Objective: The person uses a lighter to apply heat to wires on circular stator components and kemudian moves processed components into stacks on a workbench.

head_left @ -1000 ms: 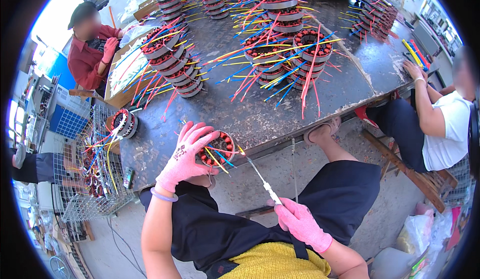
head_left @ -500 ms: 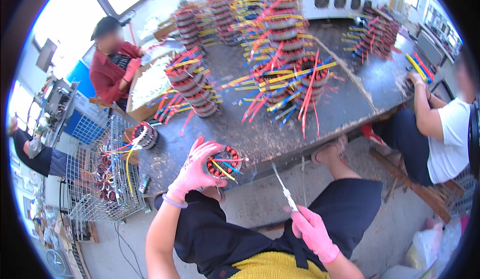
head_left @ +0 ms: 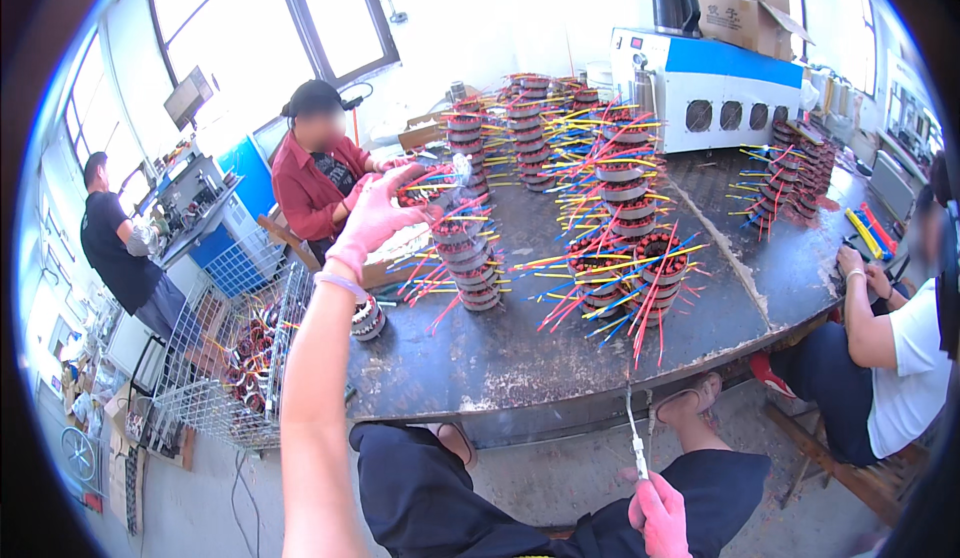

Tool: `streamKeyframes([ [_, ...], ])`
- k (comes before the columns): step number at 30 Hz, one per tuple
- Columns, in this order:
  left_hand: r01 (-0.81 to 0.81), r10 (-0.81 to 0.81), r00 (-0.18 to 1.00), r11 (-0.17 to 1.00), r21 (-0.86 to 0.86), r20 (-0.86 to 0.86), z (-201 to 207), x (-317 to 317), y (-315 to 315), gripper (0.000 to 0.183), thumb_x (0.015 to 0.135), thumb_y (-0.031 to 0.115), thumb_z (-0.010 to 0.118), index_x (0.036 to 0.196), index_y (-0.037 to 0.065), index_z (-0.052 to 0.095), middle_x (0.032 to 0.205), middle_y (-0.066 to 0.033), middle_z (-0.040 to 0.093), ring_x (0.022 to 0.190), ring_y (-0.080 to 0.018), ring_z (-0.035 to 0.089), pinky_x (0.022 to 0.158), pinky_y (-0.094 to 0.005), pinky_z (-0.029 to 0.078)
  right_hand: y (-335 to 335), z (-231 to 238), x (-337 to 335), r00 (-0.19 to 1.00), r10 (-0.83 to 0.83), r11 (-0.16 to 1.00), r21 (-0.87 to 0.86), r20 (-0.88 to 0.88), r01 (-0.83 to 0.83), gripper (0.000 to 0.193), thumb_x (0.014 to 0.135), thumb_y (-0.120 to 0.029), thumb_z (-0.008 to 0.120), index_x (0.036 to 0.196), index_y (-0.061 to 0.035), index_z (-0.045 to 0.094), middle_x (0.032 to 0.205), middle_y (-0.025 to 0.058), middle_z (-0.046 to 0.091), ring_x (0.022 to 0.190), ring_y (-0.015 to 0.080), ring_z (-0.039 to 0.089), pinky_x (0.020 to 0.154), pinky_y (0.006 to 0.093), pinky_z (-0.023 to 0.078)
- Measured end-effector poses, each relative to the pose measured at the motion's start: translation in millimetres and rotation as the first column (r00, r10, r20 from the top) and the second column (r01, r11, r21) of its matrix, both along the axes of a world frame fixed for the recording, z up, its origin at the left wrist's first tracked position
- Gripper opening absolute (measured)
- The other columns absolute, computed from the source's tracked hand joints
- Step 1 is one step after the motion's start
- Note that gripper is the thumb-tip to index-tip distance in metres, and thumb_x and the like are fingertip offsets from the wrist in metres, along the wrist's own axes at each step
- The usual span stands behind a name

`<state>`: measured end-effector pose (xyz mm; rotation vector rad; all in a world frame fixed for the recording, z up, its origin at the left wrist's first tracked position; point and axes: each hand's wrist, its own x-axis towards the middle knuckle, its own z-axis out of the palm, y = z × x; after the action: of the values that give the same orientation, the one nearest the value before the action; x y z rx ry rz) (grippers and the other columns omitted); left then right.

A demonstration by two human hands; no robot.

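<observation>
- Reaching far out over the bench (head_left: 520,356), the left hand (head_left: 380,216) has carried the round wire ring (head_left: 424,194) away from the near edge, where both were a moment ago.
- The ring is up by the top of a tall stack (head_left: 468,270) of rings, which stands toward the left edge of the bench. Whether the ring touches the stack is too hard to tell.
- The right hand (head_left: 662,514) is low, on the person's side of the near edge. Its thin tool (head_left: 637,448) is now well apart from the ring, so it looks as if the tool is not working on the ring at this point.
- The left hand is partly open, bent like a letter C. The ring sits between its thumb and its fingers, so it seems to be gripping it.
- The right hand is curled up snug around the tool's white handle. The tool's tip points toward the near edge, but a touch there cannot be made out.
</observation>
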<state>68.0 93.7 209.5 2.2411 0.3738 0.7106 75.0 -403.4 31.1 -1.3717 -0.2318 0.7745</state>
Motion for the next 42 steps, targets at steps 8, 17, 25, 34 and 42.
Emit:
streamKeyframes([
  [8, -0.128, 0.187, 0.96, 0.956, 0.265, -0.209, -39.9, 32.9, 34.4, 0.078, 0.07, 0.02, 0.083, 0.14, 0.004, 0.053, 0.142, -0.017, 0.049, 0.132, -0.0282, 0.047, 0.11, -0.0374, 0.039, -9.8, -8.9, 5.2, 0.998, -0.05, 0.998, 0.025, 0.031, 0.05, 0.023, 0.104, -0.023, 0.05, 0.093, -0.0048, 0.059, 0.062, -0.0044, 0.045, 0.054, 0.0049, 0.038, 0.05, 0.0228, 0.028],
  [17, -0.02, 0.065, 0.987, 0.957, 0.289, -0.145, -47.7, 25.6, 43.2, 0.081, 0.071, 0.024, 0.085, 0.142, 0.004, 0.05, 0.143, -0.0149, 0.05, 0.137, -0.0272, 0.041, 0.115, -0.038, 0.032, -0.1, -2.6, -1.6, 0.999, -0.052, 0.998, 0.026, 0.015, 0.051, 0.022, 0.104, -0.022, 0.051, 0.094, -0.0046, 0.059, 0.062, -0.0046, 0.045, 0.053, 0.0049, 0.036, 0.049, 0.0231, 0.027],
  [25, -0.246, 0.226, 0.968, 0.776, 0.581, 0.109, -40.3, 6.8, 5.7, 0.074, 0.075, 0.032, 0.083, 0.137, 0.005, 0.055, 0.142, -0.0143, 0.053, 0.137, -0.0273, 0.043, 0.113, -0.04, 0.033, -7.1, 3.0, -3.7, 0.995, -0.077, 0.997, 0.033, 0.061, 0.075, 0.025, 0.104, -0.023, 0.05, 0.085, -0.0074, 0.056, 0.062, -0.0044, 0.045, 0.053, 0.0049, 0.037, 0.049, 0.0231, 0.027],
  [34, -0.077, 0.369, 0.85, 0.792, -0.606, 0.375, -241.3, 0.1, -85.2, 0.047, 0.089, 0.005, 0.072, 0.131, -0.001, 0.053, 0.123, -0.0076, 0.062, 0.105, -0.0145, 0.062, 0.093, -0.0292, 0.051, -25.1, 8.3, 14.3, 0.974, -0.191, 0.981, -0.011, 0.122, 0.194, 0.032, 0.104, -0.029, 0.049, 0.076, -0.0116, 0.051, 0.055, -0.0065, 0.039, 0.044, 0.004, 0.031, 0.041, 0.0226, 0.02],
  [42, -0.197, 0.54, 0.803, 0.64, -0.743, 0.253, -273.0, 76.4, -66.5, 0.087, 0.078, 0.003, 0.077, 0.15, 0.003, 0.029, 0.126, -0.0069, 0.057, 0.103, -0.0149, 0.059, 0.08, -0.0258, 0.048, -41.8, 0.0, 24.0, 0.952, -0.285, 0.958, 0.001, 0.113, 0.287, 0.035, 0.104, -0.03, 0.05, 0.074, -0.0133, 0.048, 0.055, -0.0072, 0.037, 0.044, 0.0032, 0.03, 0.041, 0.0227, 0.019],
])
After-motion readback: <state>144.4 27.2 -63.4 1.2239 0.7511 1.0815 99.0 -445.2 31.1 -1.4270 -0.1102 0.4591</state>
